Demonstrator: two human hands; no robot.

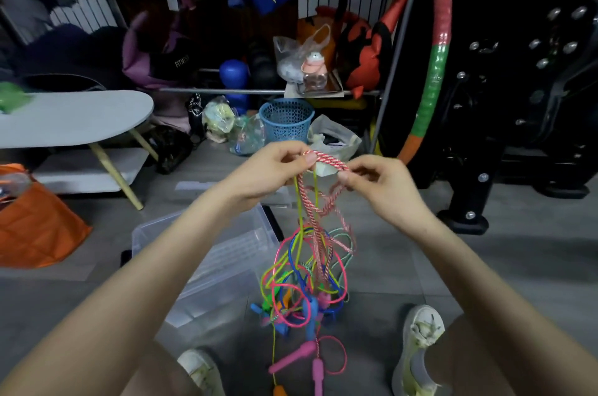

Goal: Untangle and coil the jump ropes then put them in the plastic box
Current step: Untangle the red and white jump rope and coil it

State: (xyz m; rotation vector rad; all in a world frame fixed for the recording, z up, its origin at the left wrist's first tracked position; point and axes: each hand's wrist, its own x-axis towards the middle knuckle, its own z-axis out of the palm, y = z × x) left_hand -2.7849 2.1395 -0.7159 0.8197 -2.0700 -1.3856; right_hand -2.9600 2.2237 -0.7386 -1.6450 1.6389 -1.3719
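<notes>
My left hand [271, 169] and my right hand [375, 182] are raised in front of me, each pinching the red-and-white braided jump rope [326, 160], which stretches between them. A yellow-green rope strand [301, 211] also hangs from my left fingers. Below them dangles a tangle of jump ropes [307, 272] in pink, yellow, blue and green, with coloured handles [293, 360] reaching the floor. The clear plastic box [207, 253] sits on the floor at lower left, partly hidden by my left forearm.
A grey ironing board [74, 119] stands at left above an orange bag [35, 227]. A blue basket [286, 120], plastic bags and a striped hoop [433, 72] crowd the back. Black exercise equipment [504, 104] stands at right. My two shoes [417, 353] rest on the tiled floor.
</notes>
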